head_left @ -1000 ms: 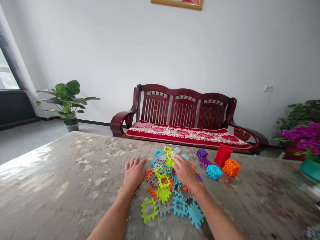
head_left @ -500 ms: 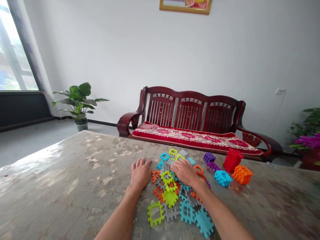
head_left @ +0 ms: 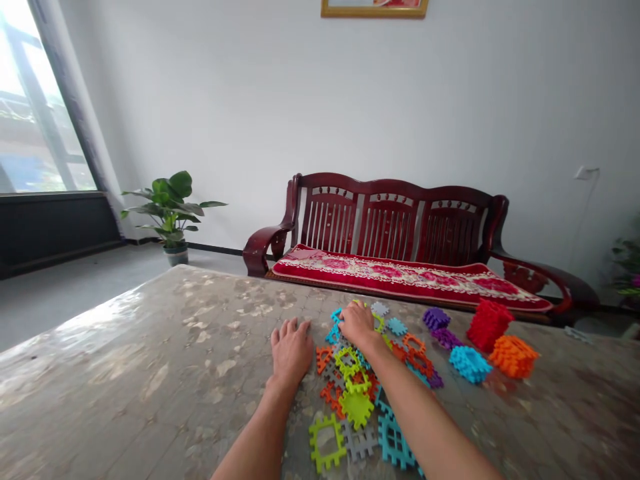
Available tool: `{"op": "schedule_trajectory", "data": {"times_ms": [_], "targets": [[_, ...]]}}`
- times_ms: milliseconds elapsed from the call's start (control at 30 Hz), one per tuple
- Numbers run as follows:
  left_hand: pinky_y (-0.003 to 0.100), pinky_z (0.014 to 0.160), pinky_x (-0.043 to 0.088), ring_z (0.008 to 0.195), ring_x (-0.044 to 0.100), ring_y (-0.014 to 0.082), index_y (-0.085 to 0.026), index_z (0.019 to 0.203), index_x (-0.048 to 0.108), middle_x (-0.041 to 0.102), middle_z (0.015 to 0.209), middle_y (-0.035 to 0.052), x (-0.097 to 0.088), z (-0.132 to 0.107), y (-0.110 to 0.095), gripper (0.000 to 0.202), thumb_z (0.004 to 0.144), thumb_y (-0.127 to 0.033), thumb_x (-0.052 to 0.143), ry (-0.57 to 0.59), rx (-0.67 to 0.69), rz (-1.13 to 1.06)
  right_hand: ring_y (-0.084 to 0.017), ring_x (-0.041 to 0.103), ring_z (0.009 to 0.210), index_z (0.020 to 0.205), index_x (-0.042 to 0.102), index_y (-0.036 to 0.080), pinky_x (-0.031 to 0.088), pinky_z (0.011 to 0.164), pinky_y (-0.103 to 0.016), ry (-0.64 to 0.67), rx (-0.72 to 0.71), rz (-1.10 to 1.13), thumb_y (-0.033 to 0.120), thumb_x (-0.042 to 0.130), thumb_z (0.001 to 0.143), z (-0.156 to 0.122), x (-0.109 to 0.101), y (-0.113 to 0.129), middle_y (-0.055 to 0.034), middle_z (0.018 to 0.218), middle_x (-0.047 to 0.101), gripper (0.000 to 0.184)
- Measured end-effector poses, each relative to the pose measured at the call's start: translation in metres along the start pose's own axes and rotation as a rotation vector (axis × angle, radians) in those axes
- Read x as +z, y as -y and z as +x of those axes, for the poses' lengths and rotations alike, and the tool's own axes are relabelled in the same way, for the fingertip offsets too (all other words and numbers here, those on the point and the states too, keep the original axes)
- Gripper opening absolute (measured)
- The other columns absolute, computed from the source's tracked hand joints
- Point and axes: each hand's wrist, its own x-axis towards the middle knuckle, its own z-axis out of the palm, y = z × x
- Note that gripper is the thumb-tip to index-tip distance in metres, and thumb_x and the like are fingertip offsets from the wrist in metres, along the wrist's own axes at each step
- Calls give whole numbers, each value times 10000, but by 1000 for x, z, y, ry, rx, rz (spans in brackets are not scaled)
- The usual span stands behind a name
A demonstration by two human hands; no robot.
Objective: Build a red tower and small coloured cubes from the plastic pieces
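Observation:
My left hand lies on the table, fingers spread and holding nothing, just left of a pile of flat toothed puzzle blocks. At the far end of that pile is my right hand, its fingers curled down over a yellow-green piece that is mostly covered. What its fingertips grip is hidden. A blue block piece sits against its left side. Nearer me lie a solid yellow-green piece, a yellow-green square frame, a grey piece and a blue window-shaped piece. Orange pieces lie right of my right forearm.
Right of the pile stand stacks of like blocks: purple, red, blue and orange. A patterned cover spreads over the table. Beyond it are a wooden bench and a potted plant.
My right hand has moved from the middle of the pile to its far left end. My left hand stays flat beside the pile. The view has turned slightly left.

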Motion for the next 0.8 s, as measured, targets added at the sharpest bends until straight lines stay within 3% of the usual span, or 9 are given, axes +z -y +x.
{"op": "schedule_trajectory", "data": {"times_ms": [167, 333, 467, 633, 800], "targets": [[513, 1097, 276, 1338, 424, 300, -266, 1291, 620, 540, 1416, 111, 1, 0, 0, 454, 882, -245, 424, -23, 13, 0, -276, 567, 1057, 825, 756, 209, 430, 877, -373, -13, -28, 0, 170, 572, 799, 0, -5, 3, -123, 1020, 706, 190], [509, 1100, 267, 1342, 420, 293, -263, 1301, 615, 534, 1421, 119, 4, 1, 2, 469, 886, -238, 400, -22, 16, -3, -226, 594, 1063, 892, 725, 231, 440, 901, -316, -74, -39, 80, 218, 554, 855, -12, -26, -7, -73, 1104, 689, 175], [516, 1102, 253, 1341, 420, 302, -256, 1306, 613, 529, 1423, 129, 5, 1, 2, 467, 887, -248, 407, -16, 23, -14, -217, 585, 1150, 920, 698, 227, 436, 961, -326, -187, 10, 280, 214, 544, 855, -46, -41, -48, -74, 1284, 616, 167], [514, 1100, 249, 1349, 408, 296, -256, 1310, 605, 532, 1424, 114, 5, 2, 2, 467, 903, -250, 375, -13, 21, 17, -235, 580, 1173, 889, 680, 196, 419, 1018, -363, -242, 143, 289, 199, 510, 841, -111, -39, -112, -111, 1227, 630, 176], [486, 1085, 265, 1320, 437, 273, -258, 1314, 598, 535, 1420, 116, 3, 2, 0, 473, 906, -251, 360, -6, 35, 49, -238, 567, 1194, 870, 676, 206, 412, 1033, -369, -218, 158, 279, 202, 487, 842, -150, -27, -134, -108, 1234, 627, 191]]}}
